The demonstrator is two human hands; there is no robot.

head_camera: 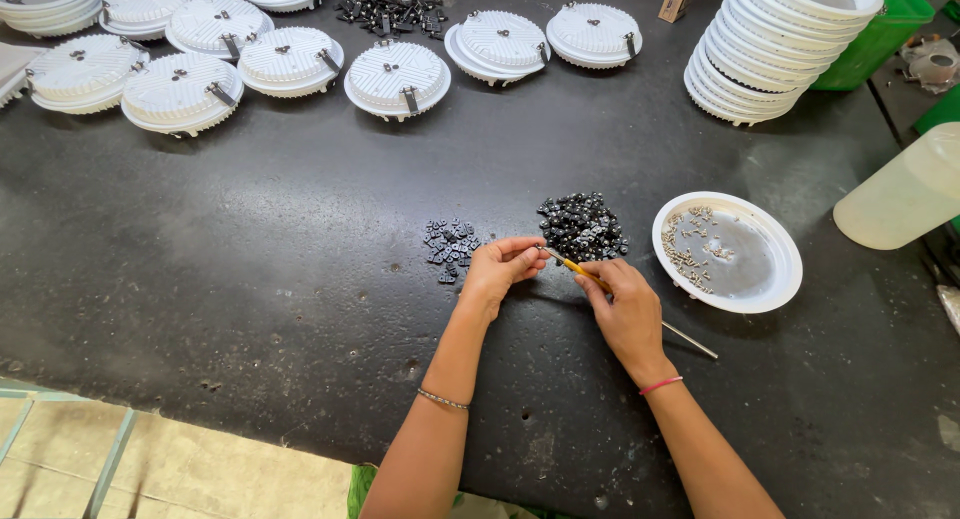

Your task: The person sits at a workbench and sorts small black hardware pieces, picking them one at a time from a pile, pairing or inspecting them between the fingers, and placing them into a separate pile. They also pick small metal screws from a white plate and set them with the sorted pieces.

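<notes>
Head view, steeply down, near table point(250, 279)

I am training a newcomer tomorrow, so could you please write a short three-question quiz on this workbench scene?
1. True or false: the right hand holds a thin yellow-handled tool.
2. What lies in the white dish right of the hands: A) small pale screws, B) black clips, C) water?
3. Which hand pinches a small part by the tool's tip?

Key: 1 true; 2 A; 3 the left hand.
</notes>
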